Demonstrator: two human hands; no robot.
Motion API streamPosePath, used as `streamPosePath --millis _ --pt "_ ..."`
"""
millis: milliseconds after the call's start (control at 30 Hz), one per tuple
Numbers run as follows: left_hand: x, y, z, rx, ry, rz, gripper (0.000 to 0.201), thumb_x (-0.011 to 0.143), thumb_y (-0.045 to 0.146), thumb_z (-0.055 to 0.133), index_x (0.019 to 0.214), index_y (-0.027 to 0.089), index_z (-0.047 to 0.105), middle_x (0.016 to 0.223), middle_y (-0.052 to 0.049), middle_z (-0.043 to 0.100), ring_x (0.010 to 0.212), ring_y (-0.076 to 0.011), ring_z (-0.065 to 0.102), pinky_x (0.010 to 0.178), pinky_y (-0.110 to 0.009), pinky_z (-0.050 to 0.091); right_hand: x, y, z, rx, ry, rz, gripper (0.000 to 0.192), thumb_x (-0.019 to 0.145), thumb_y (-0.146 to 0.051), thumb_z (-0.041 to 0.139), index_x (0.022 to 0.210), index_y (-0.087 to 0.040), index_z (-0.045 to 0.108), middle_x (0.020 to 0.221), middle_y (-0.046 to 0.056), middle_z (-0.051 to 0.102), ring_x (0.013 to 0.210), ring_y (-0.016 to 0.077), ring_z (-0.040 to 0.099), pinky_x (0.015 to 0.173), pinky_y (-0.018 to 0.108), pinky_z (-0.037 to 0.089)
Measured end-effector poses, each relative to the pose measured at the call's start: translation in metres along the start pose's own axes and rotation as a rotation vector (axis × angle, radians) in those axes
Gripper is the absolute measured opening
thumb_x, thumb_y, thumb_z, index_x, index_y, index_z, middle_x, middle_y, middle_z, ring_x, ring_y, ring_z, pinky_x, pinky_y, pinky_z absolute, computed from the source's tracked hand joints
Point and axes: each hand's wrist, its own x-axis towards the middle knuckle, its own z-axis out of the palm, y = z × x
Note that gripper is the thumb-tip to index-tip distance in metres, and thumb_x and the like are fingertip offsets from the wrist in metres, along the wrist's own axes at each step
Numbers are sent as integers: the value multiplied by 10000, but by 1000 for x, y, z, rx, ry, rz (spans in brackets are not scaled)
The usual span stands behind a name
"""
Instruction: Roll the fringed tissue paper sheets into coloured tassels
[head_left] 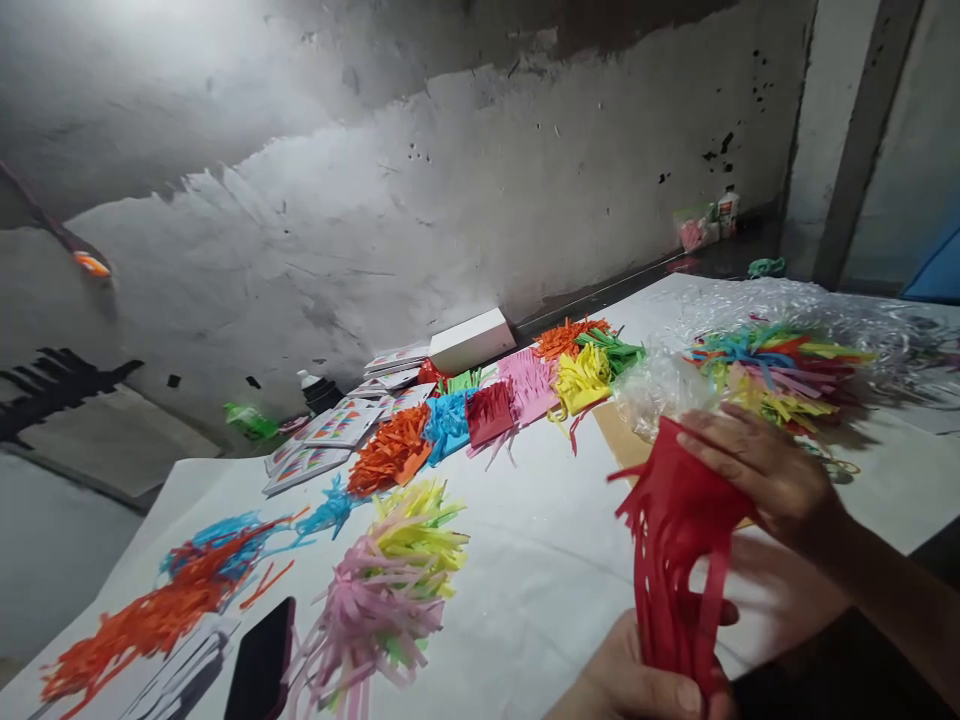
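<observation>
A piece of red fringed tissue paper hangs between my two hands at the lower right. My right hand grips its uncut upper edge, fingers lying across the front. Lower down, my left hand is closed around the dangling strips, with its thumb over them. Some short strips stick out on the left side of the piece. Beyond it lie a crumpled clear plastic bag and a brown sheet on the white-covered table.
Fringed paper bundles in orange, blue, dark red and yellow form a row. A pink-and-yellow tassel pile and phone lie nearer. Printed cards and a white box stand by the wall.
</observation>
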Motion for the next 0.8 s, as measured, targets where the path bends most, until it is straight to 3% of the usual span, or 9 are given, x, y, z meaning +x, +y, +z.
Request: streamPosePath --millis 100,167,233,333,433,500,567,667,800 --pt "-15 14 -9 -85 106 13 401 661 281 881 963 75 716 565 -1 630 397 -45 482 407 -131 379 -2 -3 -23 -121 -63 -38 548 1004 -36 404 1541 -144 426 1518 153 524 1419 297 475 1208 523 357" --pt "-41 26 -27 -7 190 -6 480 703 276 847 1110 93 670 587 -7 660 359 -47 463 368 -131 360 -12 -23 -20 -128 -175 -81 527 1007 -29 373 1525 -104 439 1537 155 499 1448 299 431 1216 515 351" --pt "-74 39 -52 116 333 -50 604 721 340 848 1232 126 606 628 -6 681 356 -59 476 336 -130 336 -26 -52 -2 -82 -302 -125 500 1008 -31 337 1483 -76 486 1522 160 516 1444 304 435 1176 521 413" --pt "-129 55 -88 405 635 -107 644 731 438 856 1248 159 592 650 15 668 387 -61 494 362 -138 340 -47 -99 42 -28 -403 -108 502 963 15 331 1341 -118 633 1401 109 645 1322 245 583 1070 446 542" --pt "-169 61 -99 894 1011 24 529 838 477 751 1262 193 611 925 -67 742 765 -201 724 638 -282 586 -63 -132 79 -2 -371 -41 471 932 28 364 1123 -168 747 1178 79 768 1102 210 718 996 378 593" --pt "-176 54 -92 1332 1150 203 442 890 433 692 1271 220 616 1204 -126 711 1130 -298 686 912 -446 594 -70 -143 94 10 -363 -29 485 898 41 385 1107 -194 755 1158 77 775 1088 215 725 992 366 592" --pt "-163 36 -79 1752 1027 347 439 902 400 676 1309 251 600 1332 -135 665 1272 -336 614 1024 -544 544 -76 -149 100 22 -380 -14 516 868 39 398 1163 -214 739 1216 76 754 1158 224 697 1018 378 572" --pt "-122 1 -60 2100 560 467 602 840 487 728 1361 224 581 1337 -142 690 1262 -366 629 1042 -556 558 -83 -152 98 51 -468 38 567 822 19 457 1291 -205 684 1366 78 671 1287 241 614 1082 395 516" --pt "-77 -28 -52 2171 483 352 451 854 276 690 1281 140 636 1334 -135 701 1199 -360 679 993 -504 621 -90 -142 81 101 -539 159 663 801 -108 551 1449 -249 559 1513 43 545 1362 272 541 1150 449 414"
